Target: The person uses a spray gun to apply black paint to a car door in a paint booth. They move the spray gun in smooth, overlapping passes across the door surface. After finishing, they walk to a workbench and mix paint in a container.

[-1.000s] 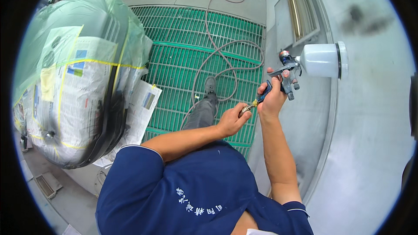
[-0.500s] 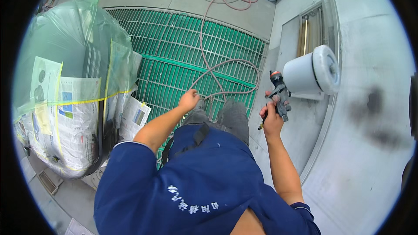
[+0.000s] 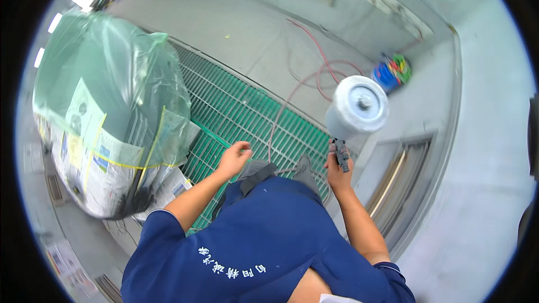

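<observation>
My right hand (image 3: 337, 171) grips a dark spray gun (image 3: 342, 155), whose large white cup (image 3: 353, 109) is topped by a round lid that faces me. Out to the left, my left hand (image 3: 233, 160) is raised over the floor grating with loosely curved fingers apart and nothing visible in them. Left of it stands a bulky item (image 3: 112, 118), possibly a car part, wrapped in translucent green plastic and newspaper held with yellow tape.
Green metal grating (image 3: 258, 112) covers the floor beneath me. A pink hose (image 3: 307, 33) loops over it and the grey floor near a blue bucket (image 3: 387, 76) of colourful items. A pale wall (image 3: 483, 179) runs along my right, with a framed recess (image 3: 396, 174).
My left hand has let go of the fitting at the gun and moved left. The gun's cup has swung up, lid toward me. The view has turned, bringing more far wall in.
</observation>
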`<act>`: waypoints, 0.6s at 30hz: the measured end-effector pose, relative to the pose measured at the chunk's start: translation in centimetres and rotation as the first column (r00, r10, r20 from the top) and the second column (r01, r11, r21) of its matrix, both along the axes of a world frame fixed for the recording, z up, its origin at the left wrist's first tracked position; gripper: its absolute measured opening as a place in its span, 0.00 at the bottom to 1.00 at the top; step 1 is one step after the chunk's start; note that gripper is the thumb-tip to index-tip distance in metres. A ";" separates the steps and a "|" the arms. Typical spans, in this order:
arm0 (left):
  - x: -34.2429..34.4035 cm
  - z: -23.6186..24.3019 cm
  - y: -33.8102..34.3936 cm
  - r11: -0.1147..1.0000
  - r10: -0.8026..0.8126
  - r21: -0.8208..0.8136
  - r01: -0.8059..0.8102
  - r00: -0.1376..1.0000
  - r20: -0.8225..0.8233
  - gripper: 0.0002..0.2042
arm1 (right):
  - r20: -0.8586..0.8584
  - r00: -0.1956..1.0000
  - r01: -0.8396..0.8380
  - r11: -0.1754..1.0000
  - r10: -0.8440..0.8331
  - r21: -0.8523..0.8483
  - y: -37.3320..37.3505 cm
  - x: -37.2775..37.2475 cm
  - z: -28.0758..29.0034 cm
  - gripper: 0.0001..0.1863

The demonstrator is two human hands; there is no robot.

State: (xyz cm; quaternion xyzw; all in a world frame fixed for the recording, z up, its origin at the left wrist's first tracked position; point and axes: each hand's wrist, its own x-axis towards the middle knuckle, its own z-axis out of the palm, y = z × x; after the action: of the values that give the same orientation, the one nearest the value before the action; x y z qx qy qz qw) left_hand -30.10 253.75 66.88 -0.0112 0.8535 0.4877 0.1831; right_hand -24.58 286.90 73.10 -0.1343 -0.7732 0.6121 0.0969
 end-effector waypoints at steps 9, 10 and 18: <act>-18.8 11.1 11.7 0.910 0.159 0.390 -0.140 0.987 -0.018 0.32 | -0.268 0.787 -0.442 0.812 0.555 0.382 -5.9 -28.3 -0.7 0.30; -21.3 10.0 11.2 0.892 0.217 0.407 -0.196 0.976 -0.006 0.33 | -0.220 0.760 -0.511 0.772 0.611 0.378 -7.1 -31.4 -1.1 0.33; -45.8 12.9 2.2 0.744 0.359 0.618 -0.256 0.932 -0.045 0.28 | -0.218 0.609 -0.670 0.642 0.763 0.373 -19.9 -56.3 3.9 0.34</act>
State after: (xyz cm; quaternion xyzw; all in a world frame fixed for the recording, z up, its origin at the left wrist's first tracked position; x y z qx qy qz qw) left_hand -75.87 255.93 79.77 -0.0541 0.6520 0.7559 0.0244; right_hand -80.83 266.97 77.00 0.3160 -0.8013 0.5079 -0.0037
